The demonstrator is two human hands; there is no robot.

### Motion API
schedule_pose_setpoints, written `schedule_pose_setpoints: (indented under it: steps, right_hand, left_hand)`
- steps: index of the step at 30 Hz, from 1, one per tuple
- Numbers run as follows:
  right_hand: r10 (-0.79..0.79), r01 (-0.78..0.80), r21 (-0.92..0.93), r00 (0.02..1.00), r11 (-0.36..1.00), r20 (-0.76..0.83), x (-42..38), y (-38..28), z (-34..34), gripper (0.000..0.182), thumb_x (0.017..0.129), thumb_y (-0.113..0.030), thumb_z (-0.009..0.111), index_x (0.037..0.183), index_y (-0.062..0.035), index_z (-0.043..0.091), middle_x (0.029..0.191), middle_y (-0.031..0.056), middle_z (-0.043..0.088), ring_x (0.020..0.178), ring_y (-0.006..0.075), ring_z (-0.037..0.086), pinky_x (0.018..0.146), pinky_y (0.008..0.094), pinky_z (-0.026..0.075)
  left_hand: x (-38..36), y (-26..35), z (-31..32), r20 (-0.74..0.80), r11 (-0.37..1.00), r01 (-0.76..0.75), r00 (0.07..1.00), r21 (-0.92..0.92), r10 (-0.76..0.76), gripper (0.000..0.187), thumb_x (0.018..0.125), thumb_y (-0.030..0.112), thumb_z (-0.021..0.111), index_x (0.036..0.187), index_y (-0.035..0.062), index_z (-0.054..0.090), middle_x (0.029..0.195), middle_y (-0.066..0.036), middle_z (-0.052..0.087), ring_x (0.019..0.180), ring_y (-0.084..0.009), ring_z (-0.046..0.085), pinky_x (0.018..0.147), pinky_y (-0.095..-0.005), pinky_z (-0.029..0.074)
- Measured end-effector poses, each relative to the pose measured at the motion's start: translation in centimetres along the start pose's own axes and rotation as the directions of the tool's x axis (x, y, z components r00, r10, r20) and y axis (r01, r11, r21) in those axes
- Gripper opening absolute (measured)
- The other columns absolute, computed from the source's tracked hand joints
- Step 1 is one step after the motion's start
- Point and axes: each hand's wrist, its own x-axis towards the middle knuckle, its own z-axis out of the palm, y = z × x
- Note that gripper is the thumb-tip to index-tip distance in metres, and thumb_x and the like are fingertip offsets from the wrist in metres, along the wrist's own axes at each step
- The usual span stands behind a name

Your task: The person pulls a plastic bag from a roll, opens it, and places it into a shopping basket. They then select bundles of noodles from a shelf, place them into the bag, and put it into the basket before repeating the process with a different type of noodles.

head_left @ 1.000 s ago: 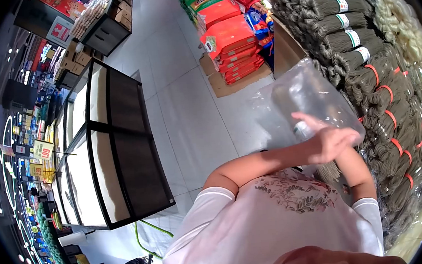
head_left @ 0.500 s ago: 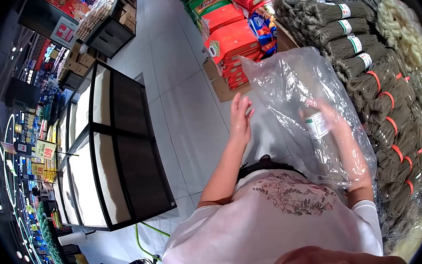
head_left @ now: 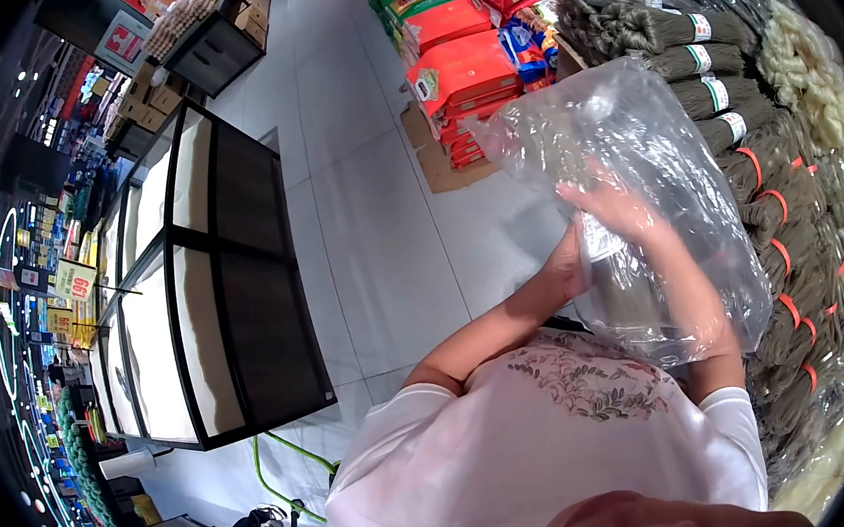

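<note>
Noodle bundle (head_left: 612, 282), bagged: your right hand (head_left: 628, 210) is clamped on it inside the clear plastic bag (head_left: 662, 142). Your left hand (head_left: 571, 263) presses the bag outside, steadying it.

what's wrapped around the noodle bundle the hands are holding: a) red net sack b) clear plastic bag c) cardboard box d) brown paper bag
b: a crinkled clear plastic bag covers the noodle bundle, whose dark strands and white label band show through it; the left hand presses against the bag from outside while the right hand shows through the plastic, gripping the bundle.
</note>
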Motion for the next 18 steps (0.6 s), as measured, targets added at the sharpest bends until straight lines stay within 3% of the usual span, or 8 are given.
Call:
schedule_pose_setpoints:
  steps: [1, 6, 7, 9, 11, 13, 14, 18]
  right_hand:
    - [-0.138, 0.108, -0.187, 0.978, 0.976, -0.154, 0.4, 0.8, 0.5, 0.059, 0.075, -0.044, 0.054, 0.107, 0.0053, 0.049, 0.111, 0.0204, 0.050, 0.099, 0.0275, 0.050, 0.087, 0.0336, 0.036]
    - [-0.168, 0.113, -0.524, 0.984, 0.844, -0.058, -0.8, 2.3, -0.9, 0.049, 0.079, -0.039, 0.050, 0.108, 0.0009, 0.049, 0.108, 0.0206, 0.049, 0.109, 0.0319, 0.041, 0.092, 0.0380, 0.030]
    - [-0.167, 0.114, -0.522, 0.984, 0.845, -0.057, -1.4, 2.9, -1.1, 0.049, 0.079, -0.039, 0.050, 0.108, 0.0009, 0.049, 0.108, 0.0206, 0.049, 0.109, 0.0319, 0.041, 0.092, 0.0380, 0.030]
    - [-0.327, 0.183, -0.589, 0.934, 0.787, -0.146, -2.6, 4.6, -1.8, 0.044, 0.075, -0.034, 0.056, 0.105, -0.0017, 0.052, 0.102, 0.0169, 0.053, 0.105, 0.0301, 0.044, 0.088, 0.0388, 0.031]
    - [-0.455, 0.255, -0.618, 0.870, 0.744, -0.189, -3.0, 7.0, -2.2, 0.040, 0.070, -0.028, 0.061, 0.101, -0.0030, 0.053, 0.096, 0.0139, 0.053, 0.099, 0.0289, 0.046, 0.086, 0.0392, 0.031]
    - [-0.421, 0.082, -0.781, 0.874, 0.619, -0.242, -4.4, 7.2, -2.7, 0.039, 0.067, -0.023, 0.063, 0.099, -0.0031, 0.053, 0.093, 0.0123, 0.054, 0.093, 0.0274, 0.048, 0.087, 0.0393, 0.030]
    - [-0.339, 0.044, -0.760, 0.910, 0.649, -0.237, -5.1, 7.3, -3.0, 0.038, 0.066, -0.018, 0.064, 0.098, -0.0030, 0.053, 0.093, 0.0115, 0.053, 0.090, 0.0272, 0.049, 0.088, 0.0393, 0.030]
    - [-0.257, 0.097, -0.545, 0.939, 0.833, -0.226, -7.2, 8.9, -3.8, 0.037, 0.066, -0.013, 0.064, 0.100, -0.0034, 0.053, 0.097, 0.0122, 0.054, 0.095, 0.0284, 0.049, 0.089, 0.0368, 0.034]
  left_hand:
    - [-0.2, 0.0, 1.2, 0.000, 1.000, 0.005, 1.000, -0.001, -0.005, 0.052, 0.087, 0.044, 0.032, 0.122, 0.0056, 0.034, 0.117, -0.009, 0.045, 0.105, -0.0204, 0.047, 0.090, -0.0357, 0.038]
    - [-1.2, -0.3, 0.0, -0.377, 0.995, 0.032, 0.926, 0.093, 0.006, 0.038, 0.088, 0.035, 0.036, 0.111, 0.0061, 0.045, 0.104, -0.007, 0.054, 0.095, -0.0191, 0.052, 0.084, -0.0347, 0.043]
    - [-1.5, -0.1, -2.2, -0.380, 0.995, 0.032, 0.925, 0.094, 0.006, 0.038, 0.088, 0.035, 0.036, 0.111, 0.0061, 0.045, 0.104, -0.007, 0.054, 0.095, -0.0191, 0.052, 0.084, -0.0347, 0.043]
    - [-2.0, 0.6, -6.4, -0.049, 0.948, 0.034, 0.997, -0.315, -0.052, 0.034, 0.089, 0.030, 0.035, 0.110, 0.0054, 0.045, 0.101, -0.008, 0.053, 0.095, -0.0182, 0.051, 0.084, -0.0328, 0.043]
    - [-2.6, 1.4, -5.5, -0.203, 0.971, -0.029, 0.979, -0.236, -0.020, 0.033, 0.089, 0.032, 0.036, 0.103, 0.0052, 0.049, 0.094, -0.008, 0.055, 0.091, -0.0186, 0.053, 0.081, -0.0313, 0.044]
    - [-3.5, 1.9, -3.8, -0.453, 0.977, -0.204, 0.866, 0.066, 0.212, 0.035, 0.088, 0.035, 0.035, 0.097, 0.0055, 0.051, 0.088, -0.007, 0.057, 0.086, -0.0192, 0.055, 0.077, -0.0316, 0.046]
    - [-3.9, 2.0, -3.9, -0.460, 0.931, -0.186, 0.828, 0.314, 0.321, 0.037, 0.087, 0.038, 0.035, 0.093, 0.0060, 0.053, 0.087, -0.008, 0.057, 0.086, -0.0202, 0.055, 0.077, -0.0333, 0.045]
    - [-4.3, 4.1, -1.3, -0.404, 0.843, -0.201, 0.807, 0.498, 0.431, 0.041, 0.083, 0.044, 0.037, 0.094, 0.0081, 0.054, 0.089, -0.008, 0.057, 0.088, -0.0222, 0.053, 0.077, -0.0364, 0.044]
